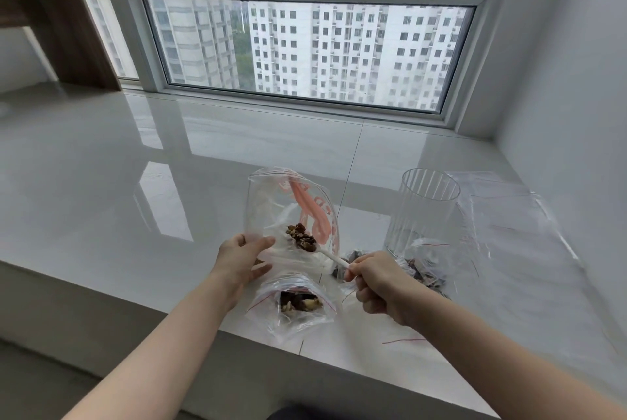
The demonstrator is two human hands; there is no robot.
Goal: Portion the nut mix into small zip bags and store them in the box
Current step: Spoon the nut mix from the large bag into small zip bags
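Spoon work is the step in hand: the right hand, fisted round the white handle, holds a heaped load of nut mix inside a big clear bag printed in orange, at centre frame. The left hand pinches that bag's near edge between thumb and fingers, propping it open and upright. To do it well, I judge the spoon should come out level and slowly, since the heap is loose and could spill on the glossy tabletop; the left hand should keep the mouth wide. Below centre lies a small zip bag with a red seal line, open and already holding some nuts. Right of it another small bag holds darker pieces, leaning against a ribbed clear cup that looks empty. Flat empty bags lie at right. No box is visible.
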